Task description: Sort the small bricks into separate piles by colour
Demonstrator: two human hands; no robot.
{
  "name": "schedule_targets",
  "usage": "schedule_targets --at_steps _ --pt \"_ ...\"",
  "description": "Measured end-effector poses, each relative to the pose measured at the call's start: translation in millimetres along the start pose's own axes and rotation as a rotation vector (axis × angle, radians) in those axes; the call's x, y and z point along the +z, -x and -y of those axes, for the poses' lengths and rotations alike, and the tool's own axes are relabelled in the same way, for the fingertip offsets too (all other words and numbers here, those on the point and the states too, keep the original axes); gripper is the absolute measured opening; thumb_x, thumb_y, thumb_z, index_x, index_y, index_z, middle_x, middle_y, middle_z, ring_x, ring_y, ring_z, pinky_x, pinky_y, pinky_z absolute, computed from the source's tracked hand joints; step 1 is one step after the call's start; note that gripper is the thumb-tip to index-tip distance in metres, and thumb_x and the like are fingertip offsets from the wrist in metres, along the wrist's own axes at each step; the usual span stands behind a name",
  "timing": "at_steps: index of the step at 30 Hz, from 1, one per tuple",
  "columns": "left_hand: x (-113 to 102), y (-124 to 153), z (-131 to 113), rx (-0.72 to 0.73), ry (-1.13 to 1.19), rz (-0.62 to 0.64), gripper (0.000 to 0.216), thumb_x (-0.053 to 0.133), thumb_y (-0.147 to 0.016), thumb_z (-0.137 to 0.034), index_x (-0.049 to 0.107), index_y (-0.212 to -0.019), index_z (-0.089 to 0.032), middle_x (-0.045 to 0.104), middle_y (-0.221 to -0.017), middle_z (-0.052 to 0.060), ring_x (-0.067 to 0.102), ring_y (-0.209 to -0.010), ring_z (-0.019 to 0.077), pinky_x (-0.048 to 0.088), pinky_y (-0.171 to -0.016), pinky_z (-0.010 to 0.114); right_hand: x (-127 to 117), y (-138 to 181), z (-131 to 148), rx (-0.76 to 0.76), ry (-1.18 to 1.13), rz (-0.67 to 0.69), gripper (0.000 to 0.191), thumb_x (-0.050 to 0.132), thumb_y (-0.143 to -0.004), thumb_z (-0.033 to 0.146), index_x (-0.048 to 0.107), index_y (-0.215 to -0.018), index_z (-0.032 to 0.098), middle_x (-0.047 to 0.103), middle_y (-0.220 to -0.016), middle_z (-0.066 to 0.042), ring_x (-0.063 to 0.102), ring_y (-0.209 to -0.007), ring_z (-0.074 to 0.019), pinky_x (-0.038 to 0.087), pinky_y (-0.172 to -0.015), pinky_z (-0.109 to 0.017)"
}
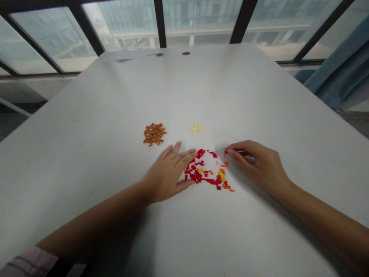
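Note:
My left hand (168, 173) rests flat on the white table (86, 134), its fingers spread and holding nothing. Its fingertips lie beside a scattered heap of small red plastic bricks (198, 173), mixed with a few orange, pink and yellow pieces. My right hand (253, 165) comes in from the right, its fingertips pinched on a small red brick (226, 152) at the heap's upper edge. Farther ahead lie a pile of orange-brown bricks (154, 134) and a smaller pile of pale yellow pieces (195, 128), both apart from my hands.
A sheet of paper (127, 55) lies at the table's far edge, near a round hole (186, 53) in the tabletop. Dark-framed windows (127, 23) run behind the table. A blue-grey curtain (337, 73) hangs at the right.

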State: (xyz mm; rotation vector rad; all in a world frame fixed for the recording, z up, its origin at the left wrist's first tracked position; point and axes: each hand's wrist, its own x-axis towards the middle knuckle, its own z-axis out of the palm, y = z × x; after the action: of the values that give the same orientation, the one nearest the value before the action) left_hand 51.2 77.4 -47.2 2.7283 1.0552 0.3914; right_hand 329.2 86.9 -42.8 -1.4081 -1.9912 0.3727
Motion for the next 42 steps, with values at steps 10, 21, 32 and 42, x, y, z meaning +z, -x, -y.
schedule_targets --at_steps 10,21,32,42 --pt "-0.5 0.5 -2.4 0.035 -0.036 -0.04 0.053 0.054 -0.094 -0.042 0.045 -0.138 -0.013 0.05 -0.146 0.014 0.034 -0.143 0.0359 0.035 -0.114 0.054 -6.5 -60.9 -37.6 0.264 0.167 0.041 0.023 0.059 -0.084 0.041 0.075 -0.087 0.025 0.075 -0.089 -0.008 0.069 -0.073 -0.0264 0.052 -0.073 -0.043" --pt "0.8 4.1 0.9 -0.025 -0.062 -0.255 0.051 0.064 -0.085 -0.054 0.061 -0.114 -0.013 0.062 -0.127 0.02 0.054 -0.125 0.0349 0.047 -0.103 0.051 20.4 -98.2 -55.5 0.098 0.219 0.018 0.022 0.056 -0.084 0.036 0.074 -0.083 0.023 0.074 -0.082 -0.01 0.065 -0.069 -0.0267 0.051 -0.068 -0.045" --pt "0.8 3.1 0.8 -0.015 -0.084 -0.215 0.052 0.061 -0.087 -0.053 0.062 -0.121 -0.012 0.06 -0.129 0.02 0.053 -0.126 0.0361 0.046 -0.103 0.053 21.6 -94.6 -50.9 -0.005 0.202 -0.056 0.019 0.057 -0.084 0.033 0.072 -0.082 0.021 0.07 -0.087 -0.013 0.063 -0.083 -0.0289 0.051 -0.077 -0.048" --pt "-1.4 1.7 0.0 -0.009 -0.089 -0.188 0.052 0.059 -0.088 -0.053 0.061 -0.12 -0.011 0.06 -0.129 0.02 0.052 -0.126 0.0357 0.045 -0.104 0.052 -3.1 -59.9 8.5 -0.346 -0.117 0.386 0.022 0.052 -0.09 0.037 0.07 -0.089 0.024 0.074 -0.089 -0.005 0.068 -0.081 -0.0191 0.053 -0.075 -0.034"
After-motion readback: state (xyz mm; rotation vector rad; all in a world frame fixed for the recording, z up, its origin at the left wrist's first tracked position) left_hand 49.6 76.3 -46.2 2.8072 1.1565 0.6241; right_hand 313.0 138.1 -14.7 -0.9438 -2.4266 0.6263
